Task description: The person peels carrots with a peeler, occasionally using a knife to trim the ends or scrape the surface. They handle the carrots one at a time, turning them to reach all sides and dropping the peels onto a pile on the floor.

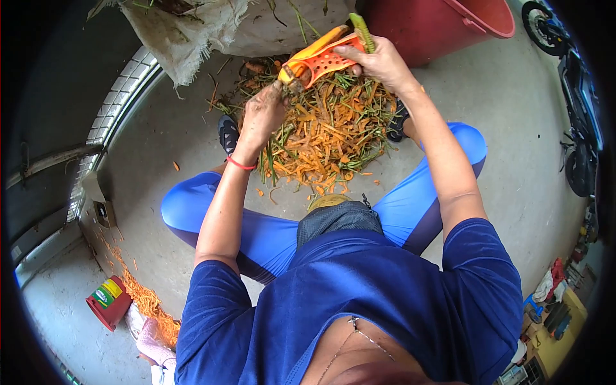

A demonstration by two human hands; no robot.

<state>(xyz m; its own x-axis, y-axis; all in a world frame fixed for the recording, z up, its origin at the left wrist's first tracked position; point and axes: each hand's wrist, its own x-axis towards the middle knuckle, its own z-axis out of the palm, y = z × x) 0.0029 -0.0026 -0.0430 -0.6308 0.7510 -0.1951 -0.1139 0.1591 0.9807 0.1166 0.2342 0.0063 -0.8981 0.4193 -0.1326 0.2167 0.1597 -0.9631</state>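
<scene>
Grip: R hand point(383, 64) clasps perforated orange tool point(328, 62); L hand point(263, 114) pinches lower end of orange veg point(321, 43), held betw. hands over peelings pile point(328, 138) on floor. Prob. best: light strokes, L fingers clear of blade side.

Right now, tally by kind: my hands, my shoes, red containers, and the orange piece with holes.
Hands: 2, left hand and right hand
Shoes: 2, left shoe and right shoe
Red containers: 2, large and small
Orange piece: 1
Total: 7
</scene>
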